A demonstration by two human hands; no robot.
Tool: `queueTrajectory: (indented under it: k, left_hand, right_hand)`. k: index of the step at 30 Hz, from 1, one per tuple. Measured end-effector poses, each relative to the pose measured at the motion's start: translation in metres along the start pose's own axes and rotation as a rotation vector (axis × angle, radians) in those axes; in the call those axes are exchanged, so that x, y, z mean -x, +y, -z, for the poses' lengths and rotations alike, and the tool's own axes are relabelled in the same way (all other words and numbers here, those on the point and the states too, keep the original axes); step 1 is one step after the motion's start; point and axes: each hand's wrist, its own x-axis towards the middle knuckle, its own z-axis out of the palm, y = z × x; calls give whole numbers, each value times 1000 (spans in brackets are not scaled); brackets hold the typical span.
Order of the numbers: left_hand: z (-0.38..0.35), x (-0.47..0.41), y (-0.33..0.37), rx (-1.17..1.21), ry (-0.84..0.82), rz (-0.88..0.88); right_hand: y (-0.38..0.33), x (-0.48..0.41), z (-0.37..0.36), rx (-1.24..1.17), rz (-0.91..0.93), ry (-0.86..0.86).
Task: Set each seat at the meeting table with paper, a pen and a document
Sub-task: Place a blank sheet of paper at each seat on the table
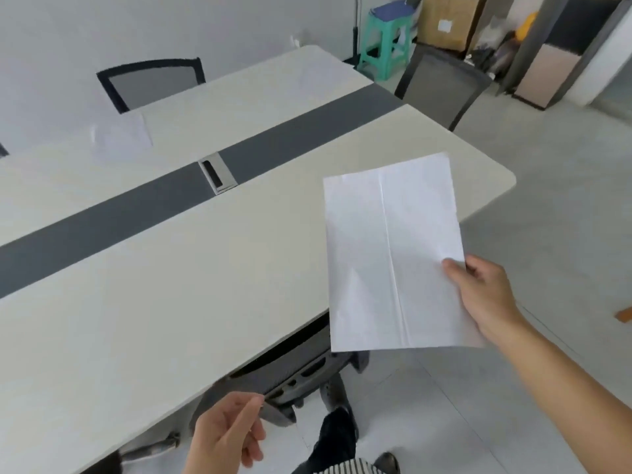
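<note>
From the head camera, the right hand (485, 295) pinched a creased white sheet of paper (393, 261) by its right edge, thumb on top and the other fingers hidden beneath it. The sheet hung in the air over the near right corner of the meeting table (171, 268), partly past the table's edge and not touching it. The left hand (225, 436) hovered low by the near edge, its fingers loosely curled and thumb close to the forefinger, with nothing visible in it. Just beyond it, a dark chair (297, 374) stood tucked under the table – the seat this sheet seemed meant for.

Across the grey centre strip with its cable box (217, 176), a second sheet (119, 138) lay flat on the far left side in front of a mesh-backed chair (154, 83), so that place looked at least partly served. No pen showed anywhere in view, and I could not tell whether the far sheet was plain paper or the document.

The step in hand appeared to be laying paper at the near seat. The next move called for carrying the sheet leftward and down – flat onto the tabletop, squared to the near edge in front of the tucked chair – then letting go cleanly so it would not slide off the corner.
</note>
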Motion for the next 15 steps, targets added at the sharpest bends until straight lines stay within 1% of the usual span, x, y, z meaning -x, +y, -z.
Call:
queueTrajectory:
  k: [3,7,11,15]
  left_hand:
    - [5,-19,4,47,68,22]
    - [12,-50,17,90,110,31]
    - [23,-86,31,116,153,31]
    - [37,-116,43,115,180,47]
  right_hand:
    - [-9,-63,-43,39,4,-95]
    - [-10,-137,-106,177,-86,-181]
    - [4,-193,-162,340,-173,-199]
    - [27,-224,-193,540,-221,-215]
